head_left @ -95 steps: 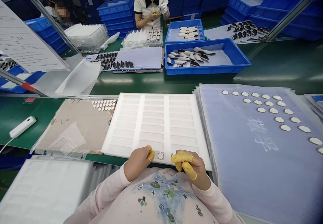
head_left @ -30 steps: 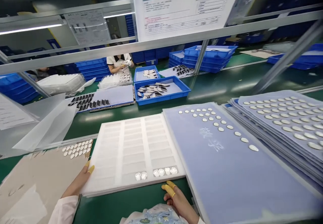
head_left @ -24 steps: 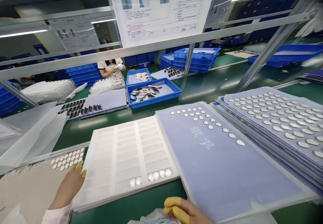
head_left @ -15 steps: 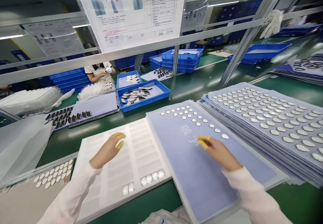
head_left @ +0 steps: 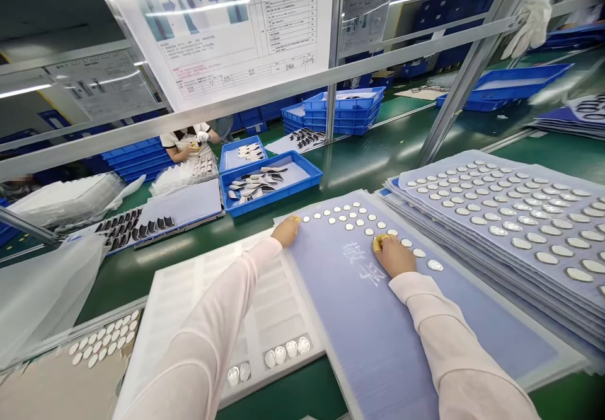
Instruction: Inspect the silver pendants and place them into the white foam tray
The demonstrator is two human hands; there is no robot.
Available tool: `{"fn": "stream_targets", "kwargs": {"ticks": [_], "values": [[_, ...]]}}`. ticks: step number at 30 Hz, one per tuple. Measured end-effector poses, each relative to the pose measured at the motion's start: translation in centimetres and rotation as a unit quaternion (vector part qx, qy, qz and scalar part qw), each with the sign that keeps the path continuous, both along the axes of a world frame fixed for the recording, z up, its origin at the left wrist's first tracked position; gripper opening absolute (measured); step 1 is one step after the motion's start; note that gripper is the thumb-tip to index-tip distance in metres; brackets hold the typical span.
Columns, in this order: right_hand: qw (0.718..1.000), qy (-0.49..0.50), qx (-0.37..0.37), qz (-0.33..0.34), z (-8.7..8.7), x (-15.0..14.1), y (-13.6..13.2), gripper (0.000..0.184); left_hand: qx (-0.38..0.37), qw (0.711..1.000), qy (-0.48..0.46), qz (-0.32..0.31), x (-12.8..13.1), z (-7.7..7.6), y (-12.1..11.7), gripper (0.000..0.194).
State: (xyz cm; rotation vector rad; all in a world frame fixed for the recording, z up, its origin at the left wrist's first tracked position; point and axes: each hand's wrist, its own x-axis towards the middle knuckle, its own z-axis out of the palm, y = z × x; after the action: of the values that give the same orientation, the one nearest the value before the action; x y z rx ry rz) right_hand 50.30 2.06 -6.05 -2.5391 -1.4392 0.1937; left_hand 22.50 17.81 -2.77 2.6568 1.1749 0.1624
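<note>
Both my arms reach forward over a pale blue sheet (head_left: pixel 359 319) that carries small white oval discs (head_left: pixel 352 217) along its far end. My left hand (head_left: pixel 286 231) rests at the sheet's far left corner, its yellow-capped fingertips curled beside the first disc. My right hand (head_left: pixel 391 253) lies on the sheet among the discs, its fingers bent down onto one; what they grip is hidden. Under my left forearm lies a white foam tray (head_left: pixel 265 306) with several shiny discs (head_left: pixel 283 352) in its nearest row.
A stack of blue sheets covered in discs (head_left: pixel 501 212) lies to the right. Blue bins (head_left: pixel 271 180) with dark and white curved parts stand beyond, and a person sits behind them. A brown card with white discs (head_left: pixel 101 338) lies at left. A metal rail with paper sheets (head_left: pixel 222 23) crosses overhead.
My view lifted from the foam tray's near edge. Both hands left the tray and stretched forward to the discs at the far end of the blue sheet.
</note>
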Motion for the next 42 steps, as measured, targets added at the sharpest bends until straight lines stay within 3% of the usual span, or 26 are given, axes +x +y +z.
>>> {"fn": "stream_targets", "kwargs": {"ticks": [6, 13, 20, 24, 28, 32, 36, 37, 38, 40, 42], "values": [[1.0, -0.002, 0.0, -0.006, -0.4, 0.5, 0.2, 0.035, 0.003, 0.996, 0.092, -0.02, 2.2, 0.1, 1.6, 0.033], [0.999, 0.017, 0.021, -0.022, -1.0, 1.1, 0.2, 0.033, 0.004, 0.991, 0.133, -0.019, 3.9, 0.5, 2.6, 0.034], [0.997, 0.04, 0.064, -0.028, -1.6, 1.8, 0.2, 0.027, -0.022, 0.992, 0.122, 0.007, 5.0, 1.3, 2.8, 0.034], [0.994, 0.05, 0.096, -0.026, -1.7, 1.9, 0.1, 0.024, -0.027, 0.997, 0.062, 0.022, 4.2, 2.3, 1.4, 0.034], [0.989, 0.055, 0.136, -0.013, -0.9, 1.7, 0.0, 0.021, -0.042, 0.998, -0.039, 0.03, 2.0, 3.7, -1.9, 0.019], [0.983, 0.069, 0.169, 0.034, 1.0, 0.1, -0.3, 0.013, -0.069, 0.986, -0.153, 0.007, -2.3, 5.4, -7.9, 0.015], [0.964, 0.103, 0.203, 0.139, 4.5, -5.1, -2.2, 0.006, -0.101, 0.965, -0.24, -0.016, -7.8, 7.1, -15.3, 0.011], [0.955, 0.115, 0.211, 0.173, 5.5, -7.0, -3.2, 0.006, -0.119, 0.945, -0.302, -0.033, -9.0, 7.5, -17.0, 0.012], [0.939, 0.134, 0.231, 0.217, 6.6, -9.0, -4.3, 0.007, -0.132, 0.927, -0.346, -0.05, -10.1, 7.7, -18.5, 0.012], [0.851, 0.226, 0.325, 0.345, 8.5, -13.2, -6.9, 0.011, -0.138, 0.899, -0.41, -0.074, -11.7, 8.0, -21.1, 0.013], [0.785, 0.301, 0.35, 0.413, 9.9, -17.1, -9.5, 0.016, -0.134, 0.881, -0.445, -0.089, -12.9, 8.0, -23.0, 0.012]]}}
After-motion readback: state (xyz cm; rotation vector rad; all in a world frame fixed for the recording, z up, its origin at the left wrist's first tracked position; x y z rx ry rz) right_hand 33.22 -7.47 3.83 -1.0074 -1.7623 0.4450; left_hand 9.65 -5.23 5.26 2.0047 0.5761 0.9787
